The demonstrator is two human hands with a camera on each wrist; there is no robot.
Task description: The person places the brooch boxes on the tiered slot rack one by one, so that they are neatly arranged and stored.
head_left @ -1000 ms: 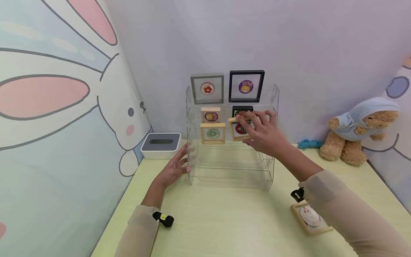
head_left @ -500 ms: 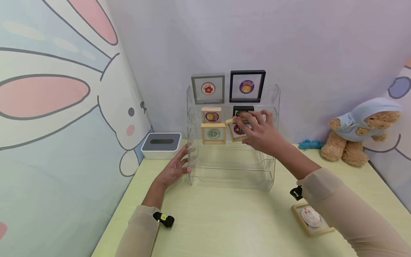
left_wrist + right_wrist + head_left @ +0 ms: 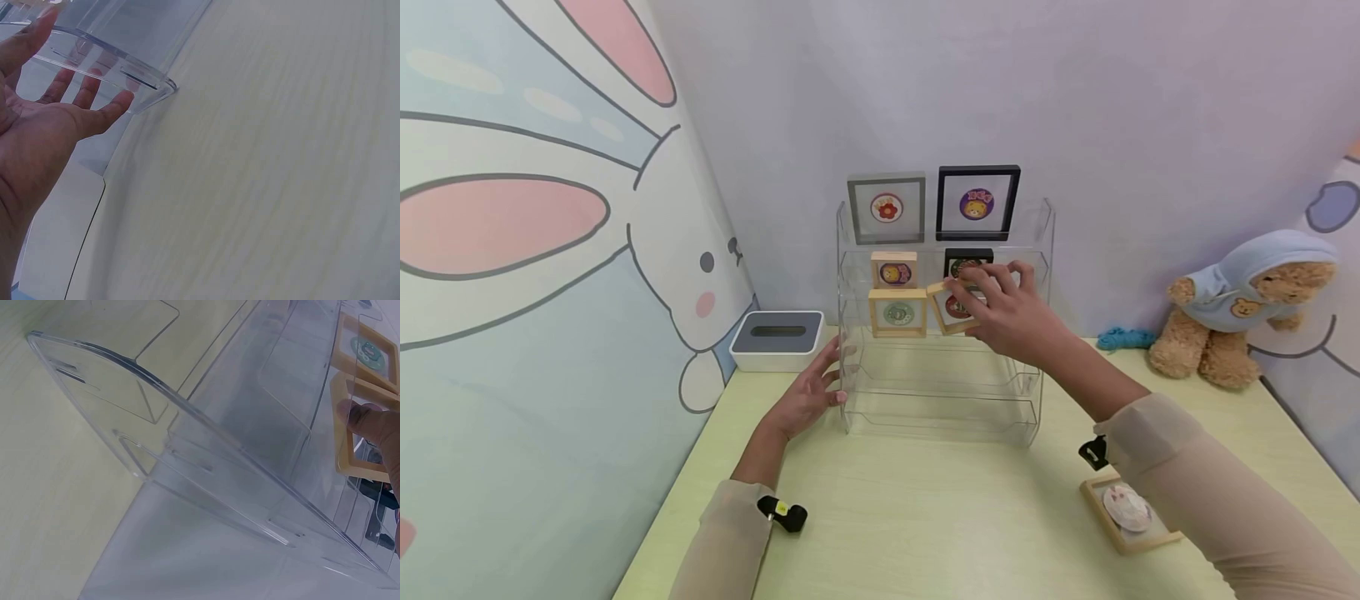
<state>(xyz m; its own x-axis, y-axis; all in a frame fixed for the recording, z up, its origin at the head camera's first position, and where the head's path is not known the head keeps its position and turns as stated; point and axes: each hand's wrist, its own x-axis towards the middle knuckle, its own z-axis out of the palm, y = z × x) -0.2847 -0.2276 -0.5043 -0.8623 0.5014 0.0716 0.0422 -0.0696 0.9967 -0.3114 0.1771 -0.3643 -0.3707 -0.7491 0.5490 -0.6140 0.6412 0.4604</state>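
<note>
A clear acrylic tiered display rack (image 3: 940,406) stands on the table. My right hand (image 3: 1018,312) pinches a small light-wood picture frame (image 3: 937,310) with a red round badge, at the rack's middle tier. The frame is tilted, and fingers cover its right part. In the right wrist view, the thumb (image 3: 362,419) presses on its face. Immediately left of it stands a similar light-wood frame (image 3: 898,314) with a green badge. My left hand (image 3: 808,396) rests against the rack's left side, its fingers spread and loosely extended, as the left wrist view also shows.
Higher tiers hold a grey frame (image 3: 886,229), a large black frame (image 3: 977,233), a small wooden frame (image 3: 893,257) and a small black frame (image 3: 967,252). Another wooden frame (image 3: 1120,533) lies at right. A tissue box (image 3: 775,360), blue bundle (image 3: 1125,337) and teddy bear (image 3: 1217,292) stand behind.
My right hand has shifted the held picture frame slightly left and down, closer to the green-badge frame. The left hand stays against the rack.
</note>
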